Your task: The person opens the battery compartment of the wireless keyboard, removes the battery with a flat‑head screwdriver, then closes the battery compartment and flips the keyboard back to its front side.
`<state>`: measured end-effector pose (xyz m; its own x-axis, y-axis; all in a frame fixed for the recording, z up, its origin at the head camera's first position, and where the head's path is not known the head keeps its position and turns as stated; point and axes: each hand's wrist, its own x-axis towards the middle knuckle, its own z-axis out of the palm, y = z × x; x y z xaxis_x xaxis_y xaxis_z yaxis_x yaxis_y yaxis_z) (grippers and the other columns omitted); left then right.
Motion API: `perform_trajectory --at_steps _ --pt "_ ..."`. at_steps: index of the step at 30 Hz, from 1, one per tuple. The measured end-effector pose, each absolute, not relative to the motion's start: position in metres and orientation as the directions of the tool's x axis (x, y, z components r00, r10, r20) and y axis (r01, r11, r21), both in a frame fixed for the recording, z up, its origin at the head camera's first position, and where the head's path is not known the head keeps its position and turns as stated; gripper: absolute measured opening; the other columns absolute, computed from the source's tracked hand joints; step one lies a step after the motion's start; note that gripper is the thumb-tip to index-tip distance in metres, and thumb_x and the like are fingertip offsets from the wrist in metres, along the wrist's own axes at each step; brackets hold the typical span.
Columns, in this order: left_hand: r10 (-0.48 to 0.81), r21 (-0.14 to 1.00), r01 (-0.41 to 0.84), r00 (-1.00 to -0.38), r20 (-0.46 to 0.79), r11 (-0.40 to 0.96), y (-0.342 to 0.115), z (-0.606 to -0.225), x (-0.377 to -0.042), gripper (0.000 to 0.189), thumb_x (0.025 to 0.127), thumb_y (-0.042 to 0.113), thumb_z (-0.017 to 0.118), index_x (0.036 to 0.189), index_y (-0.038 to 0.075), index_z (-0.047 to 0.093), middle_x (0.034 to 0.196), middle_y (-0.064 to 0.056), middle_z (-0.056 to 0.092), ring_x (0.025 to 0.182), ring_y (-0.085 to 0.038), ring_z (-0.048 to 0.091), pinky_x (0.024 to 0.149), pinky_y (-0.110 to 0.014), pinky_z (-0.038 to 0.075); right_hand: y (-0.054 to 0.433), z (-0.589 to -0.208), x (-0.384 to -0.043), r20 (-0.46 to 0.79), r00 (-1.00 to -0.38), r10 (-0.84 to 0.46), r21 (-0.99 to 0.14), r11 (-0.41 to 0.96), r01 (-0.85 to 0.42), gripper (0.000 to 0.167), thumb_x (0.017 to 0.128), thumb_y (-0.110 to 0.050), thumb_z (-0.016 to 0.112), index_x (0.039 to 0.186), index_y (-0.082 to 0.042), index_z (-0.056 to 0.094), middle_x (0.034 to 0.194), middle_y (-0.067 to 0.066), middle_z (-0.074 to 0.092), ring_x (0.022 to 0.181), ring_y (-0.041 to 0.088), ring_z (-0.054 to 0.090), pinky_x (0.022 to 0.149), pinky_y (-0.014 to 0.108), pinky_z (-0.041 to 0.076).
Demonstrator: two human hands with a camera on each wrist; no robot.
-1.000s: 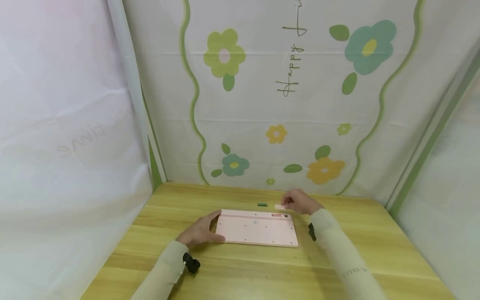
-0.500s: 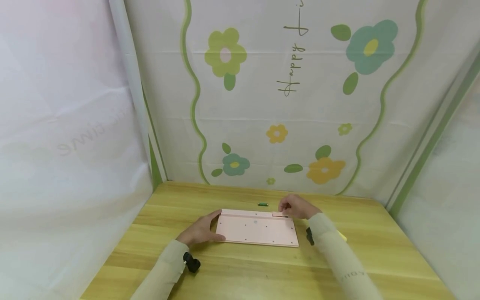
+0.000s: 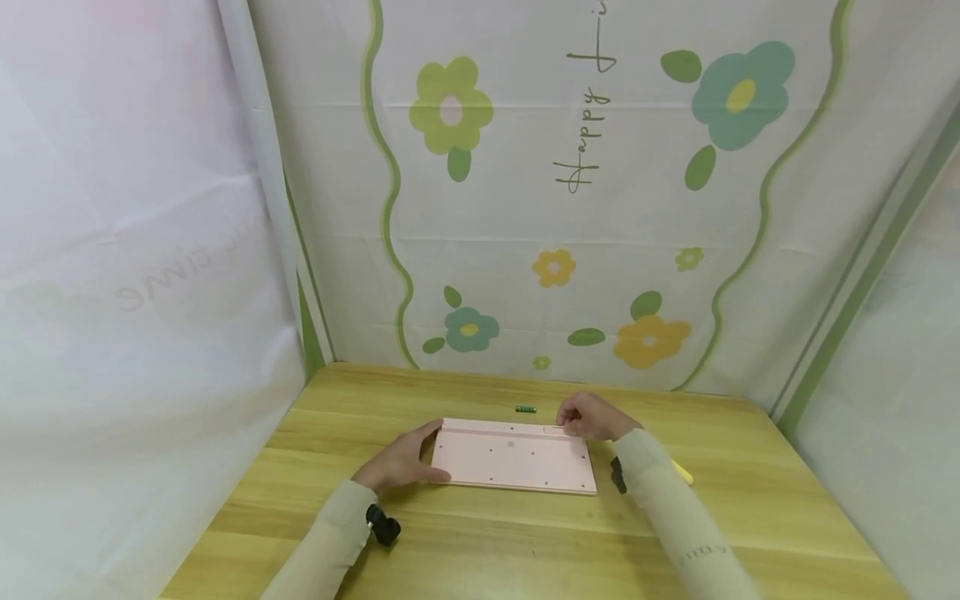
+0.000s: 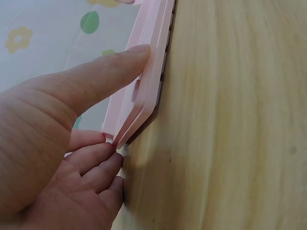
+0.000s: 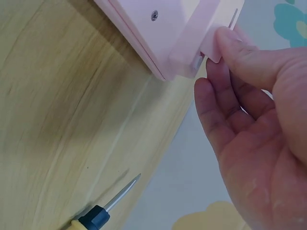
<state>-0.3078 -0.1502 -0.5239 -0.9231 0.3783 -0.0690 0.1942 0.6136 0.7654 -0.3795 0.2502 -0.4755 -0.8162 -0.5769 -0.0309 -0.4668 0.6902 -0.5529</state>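
Observation:
A pink keyboard (image 3: 517, 465) lies face down on the table, its screwed underside up. My left hand (image 3: 401, 461) grips its left end; in the left wrist view the thumb lies along the near edge of the keyboard (image 4: 144, 91) and the fingers are at the corner. At the far right corner, my right hand (image 3: 592, 416) pinches a small pink battery cover (image 5: 211, 47) between thumb and fingers. The cover sits over the battery slot in the raised bar, partly hidden by the thumb. A green battery (image 3: 526, 409) lies just behind the keyboard.
A screwdriver with a yellow handle (image 3: 682, 472) lies to the right, partly behind the right sleeve; its metal shaft (image 5: 123, 193) shows in the right wrist view. The wooden table (image 3: 465, 550) meets a flowered cloth (image 3: 510, 208) at the back, with cloth on both sides.
My right hand has brought the battery cover from behind the keyboard onto the slot, hiding the label there. The cover now lies flatter in the bar. The left hand has stayed put.

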Motion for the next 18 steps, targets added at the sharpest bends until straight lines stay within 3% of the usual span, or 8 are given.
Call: perform_trajectory --at_steps 6,10,18 --pt "0.380 0.766 0.198 -0.923 -0.065 0.612 -0.151 -0.525 -0.309 0.105 0.084 0.036 0.091 0.166 0.007 0.032 0.172 -0.019 0.033 0.160 -0.043 0.030 0.128 -0.062 0.031 0.250 -0.476 -0.377 -0.010 -0.827 -0.562 -0.561 0.688 -0.461 0.013 0.097 0.008 0.067 0.099 0.001 0.078 0.098 0.015 0.076 0.085 0.026 0.068 0.071 0.030 0.058" --pt "0.375 0.766 0.193 -0.924 -0.068 0.613 -0.151 -0.525 -0.309 0.105 0.083 0.036 0.092 0.166 0.007 0.033 0.172 -0.019 0.033 0.160 -0.043 0.030 0.128 -0.062 0.031 0.250 -0.478 -0.375 0.054 -0.813 -0.580 -0.513 0.682 -0.521 0.014 0.096 0.008 0.070 0.101 0.002 0.082 0.103 0.016 0.079 0.090 0.027 0.073 0.076 0.036 0.064" --pt "0.379 0.770 0.192 -0.923 -0.070 0.609 -0.151 -0.524 -0.307 0.106 0.083 0.036 0.092 0.166 0.006 0.033 0.171 -0.020 0.034 0.159 -0.044 0.030 0.128 -0.062 0.030 0.247 -0.484 -0.367 0.142 -0.756 -0.640 -0.317 0.694 -0.647 0.012 0.093 0.004 0.076 0.099 -0.003 0.084 0.094 0.008 0.076 0.082 0.017 0.066 0.072 0.025 0.058"
